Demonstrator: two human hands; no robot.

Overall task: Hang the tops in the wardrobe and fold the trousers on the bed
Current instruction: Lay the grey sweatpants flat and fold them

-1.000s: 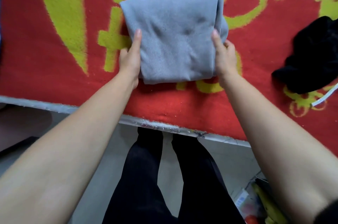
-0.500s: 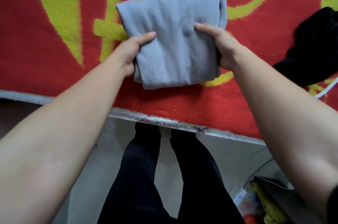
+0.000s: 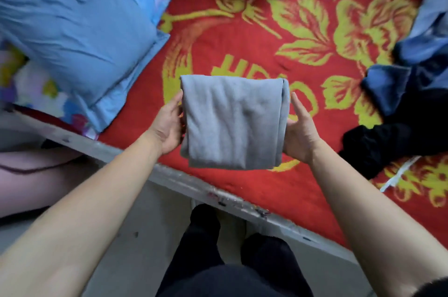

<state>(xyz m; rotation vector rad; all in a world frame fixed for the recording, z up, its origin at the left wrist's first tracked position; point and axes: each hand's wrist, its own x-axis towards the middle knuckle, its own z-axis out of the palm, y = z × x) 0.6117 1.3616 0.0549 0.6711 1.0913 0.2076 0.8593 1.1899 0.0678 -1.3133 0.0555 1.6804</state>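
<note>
The folded grey trousers (image 3: 234, 122) form a thick rectangle, lifted above the near part of the bed. My left hand (image 3: 168, 124) holds their left edge, fingers tucked underneath. My right hand (image 3: 300, 131) holds the right edge the same way, thumb along the side. The bed carries a red blanket with yellow flowers (image 3: 242, 37).
A blue pillow (image 3: 72, 29) lies at the bed's left end. A black garment (image 3: 388, 146) and a heap of blue denim clothes (image 3: 417, 66) sit at the right. The grey bed rail (image 3: 218, 197) runs diagonally below the hands; my dark-clad legs stand against it.
Both hands slid under the folded trousers' sides and lifted them off the blanket. The view pulled back, so the pillow and more clothes show.
</note>
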